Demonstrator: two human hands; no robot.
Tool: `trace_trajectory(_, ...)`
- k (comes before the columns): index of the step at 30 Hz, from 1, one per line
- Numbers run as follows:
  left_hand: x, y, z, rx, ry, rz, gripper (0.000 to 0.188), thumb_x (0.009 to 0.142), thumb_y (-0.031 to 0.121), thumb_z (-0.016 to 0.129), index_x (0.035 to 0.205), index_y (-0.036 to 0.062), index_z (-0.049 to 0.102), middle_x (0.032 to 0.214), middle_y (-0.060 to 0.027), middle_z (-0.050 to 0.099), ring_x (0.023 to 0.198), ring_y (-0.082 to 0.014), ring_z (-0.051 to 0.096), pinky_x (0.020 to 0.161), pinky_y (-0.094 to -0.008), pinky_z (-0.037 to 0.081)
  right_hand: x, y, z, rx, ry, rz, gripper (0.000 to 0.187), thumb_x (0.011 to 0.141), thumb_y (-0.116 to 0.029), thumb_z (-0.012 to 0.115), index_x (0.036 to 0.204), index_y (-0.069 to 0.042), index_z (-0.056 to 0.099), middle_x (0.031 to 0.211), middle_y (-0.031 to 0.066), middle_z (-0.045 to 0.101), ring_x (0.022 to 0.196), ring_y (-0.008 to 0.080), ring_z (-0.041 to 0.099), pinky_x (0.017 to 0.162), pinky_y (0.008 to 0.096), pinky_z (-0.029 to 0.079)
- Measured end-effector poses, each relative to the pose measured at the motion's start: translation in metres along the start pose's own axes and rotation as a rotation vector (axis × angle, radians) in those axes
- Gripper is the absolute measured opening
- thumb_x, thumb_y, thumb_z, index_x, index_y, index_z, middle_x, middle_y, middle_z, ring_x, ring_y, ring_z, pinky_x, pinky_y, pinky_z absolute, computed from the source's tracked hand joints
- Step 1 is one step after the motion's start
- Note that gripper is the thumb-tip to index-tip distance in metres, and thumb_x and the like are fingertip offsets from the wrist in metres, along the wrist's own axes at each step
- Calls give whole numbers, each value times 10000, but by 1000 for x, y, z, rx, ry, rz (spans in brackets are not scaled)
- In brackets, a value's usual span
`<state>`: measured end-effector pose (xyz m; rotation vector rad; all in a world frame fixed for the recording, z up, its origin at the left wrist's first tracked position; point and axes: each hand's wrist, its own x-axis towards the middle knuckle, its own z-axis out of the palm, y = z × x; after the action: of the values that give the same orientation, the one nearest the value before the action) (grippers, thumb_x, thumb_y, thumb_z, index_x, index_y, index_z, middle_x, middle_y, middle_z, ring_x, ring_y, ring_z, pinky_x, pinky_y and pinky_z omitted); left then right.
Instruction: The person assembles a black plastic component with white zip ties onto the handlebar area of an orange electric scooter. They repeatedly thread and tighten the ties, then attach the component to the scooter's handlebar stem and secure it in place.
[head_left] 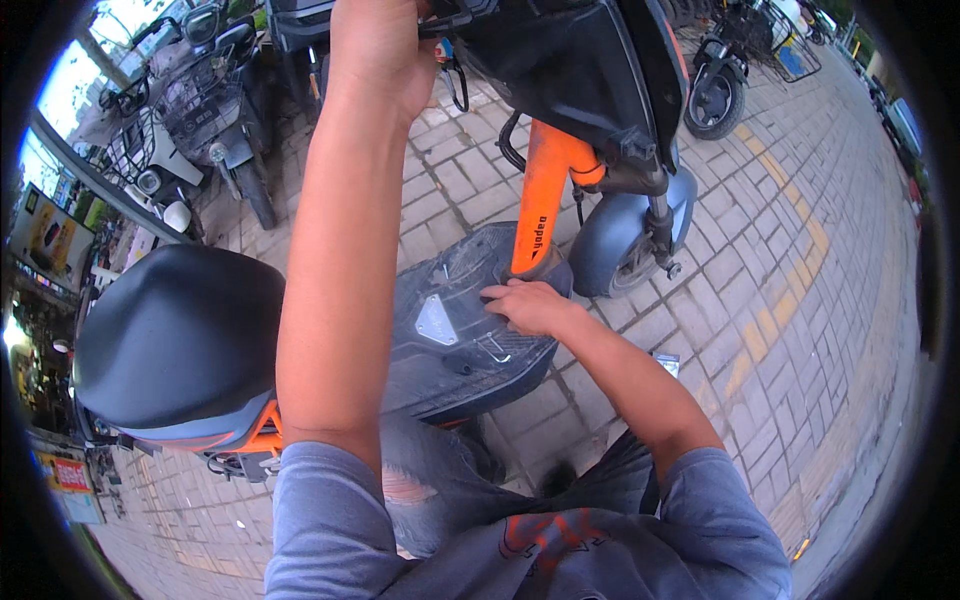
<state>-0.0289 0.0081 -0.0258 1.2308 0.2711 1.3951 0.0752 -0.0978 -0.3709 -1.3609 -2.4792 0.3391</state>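
While the scooter stands parked on brick paving, both hands are on it.
Left hand (375,50): closed around the black handlebar grip (450,18) at the top edge, likely to steady the steering.
Right hand (528,305): fingers curled, pressing flat on the dusty dark-grey ribbed footboard (455,320), just beside the orange steering column (540,195); holding nothing that I can see.
Seat: black padded saddle (175,335), left of the forearm.
Beyond: grey front mudguard (625,235); parked scooters (215,110) behind.
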Motion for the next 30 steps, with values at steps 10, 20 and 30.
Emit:
trace_trajectory(10,7,-6,-13,93,58,-70,334,876,454,691,920,127,641,703,46,519,555,-67,420,491,-226,287,-6,8,9,-180,-111,-92,180,822,-199,635,912,-48,677,923,117,680,909,320,676,759,455,561)
trace_trajectory(20,6,-3,-21,15,-12,-55,435,947,411,603,1126,16,630,993,-90,710,861,-192,686,750,-331,552,-6,-89,-207,1066,1112,155,256,923,-30,593,1168,35,628,962,99,695,895,158,664,843,297,525)
trace_trajectory(30,-6,11,-20,-22,6,-24,451,945,420,605,1150,18,607,986,-106,704,837,-207,692,721,-367,561,79,-86,-295,963,1395,-52,323,915,-62,677,1203,60,596,1090,82,644,959,109,621,859,248,508)
